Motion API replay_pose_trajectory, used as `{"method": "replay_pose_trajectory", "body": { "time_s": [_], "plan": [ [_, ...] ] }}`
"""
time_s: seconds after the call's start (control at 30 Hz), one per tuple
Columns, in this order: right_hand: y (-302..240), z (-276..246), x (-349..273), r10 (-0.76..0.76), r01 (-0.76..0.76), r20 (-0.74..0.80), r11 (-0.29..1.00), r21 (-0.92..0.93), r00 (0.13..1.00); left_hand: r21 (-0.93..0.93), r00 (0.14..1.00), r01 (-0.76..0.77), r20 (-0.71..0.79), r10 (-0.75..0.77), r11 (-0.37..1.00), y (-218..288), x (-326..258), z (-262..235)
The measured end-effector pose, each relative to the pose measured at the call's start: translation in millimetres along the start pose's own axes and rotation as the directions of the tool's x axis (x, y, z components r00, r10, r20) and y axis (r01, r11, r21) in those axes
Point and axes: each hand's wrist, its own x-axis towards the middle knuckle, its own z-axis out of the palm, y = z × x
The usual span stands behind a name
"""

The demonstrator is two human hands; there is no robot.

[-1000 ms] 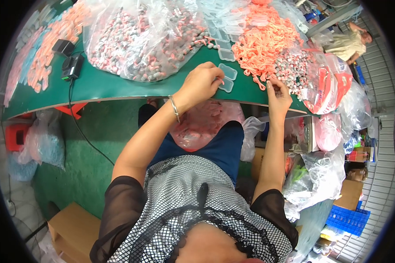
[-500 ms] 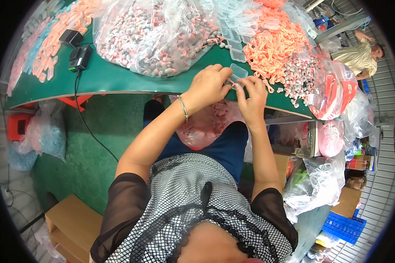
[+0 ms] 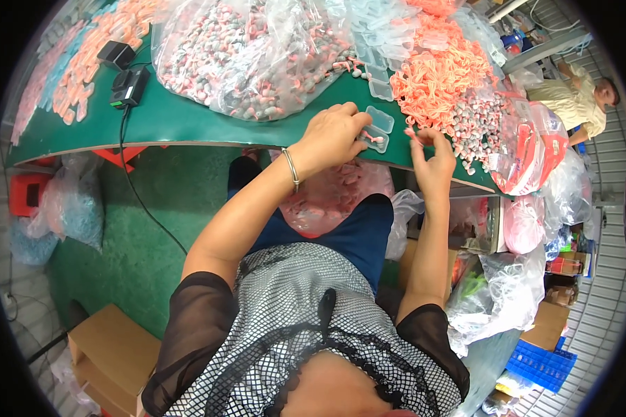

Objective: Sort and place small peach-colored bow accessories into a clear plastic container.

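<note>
At the near edge of the green table point(image 3: 188, 121), one small clear hinged case point(image 3: 377, 128) lies open under the left hand point(image 3: 330, 135), whose curled fingers press on it; a pink piece sits inside. Just right, the right hand point(image 3: 432, 156) pinches something too small to tell, beside one heap of orange cords point(image 3: 442, 80). Farther left, one large clear bag point(image 3: 257, 52) holds pink-and-grey pieces.

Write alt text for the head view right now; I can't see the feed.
A seated person's left hand holds an open clear plastic case at the edge of a green table, while the right hand reaches into a pile of small pink and grey pieces. A large clear bag of similar pieces and a heap of orange cords lie behind.
</note>
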Motion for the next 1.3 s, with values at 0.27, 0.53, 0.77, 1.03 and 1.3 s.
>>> {"method": "replay_pose_trajectory", "body": {
  "time_s": [0.27,0.53,0.77,1.03,1.3],
  "plan": [
    [-33,28,5,-0.317,0.342,0.225,0.936,-0.080,0.921,-0.050,0.999,0.002,-0.044,-0.005,0.999,1,-2,0],
    [-21,25,21,-0.254,0.238,0.190,0.966,0.103,0.948,-0.028,0.996,-0.055,-0.076,0.053,0.998,-1,-5,3],
    [4,36,33,-0.141,0.191,0.309,0.972,-0.139,0.941,-0.023,1.000,-0.007,-0.017,0.007,1.000,-1,-3,3],
    [-15,18,25,-0.183,0.176,0.261,0.983,0.050,0.948,-0.054,0.997,-0.052,-0.065,0.049,0.997,1,-2,-1],
    [-20,28,-9,-0.329,0.325,0.171,0.944,0.051,0.929,-0.037,0.984,-0.153,-0.100,0.149,0.988,-7,4,8]
  ]
}}
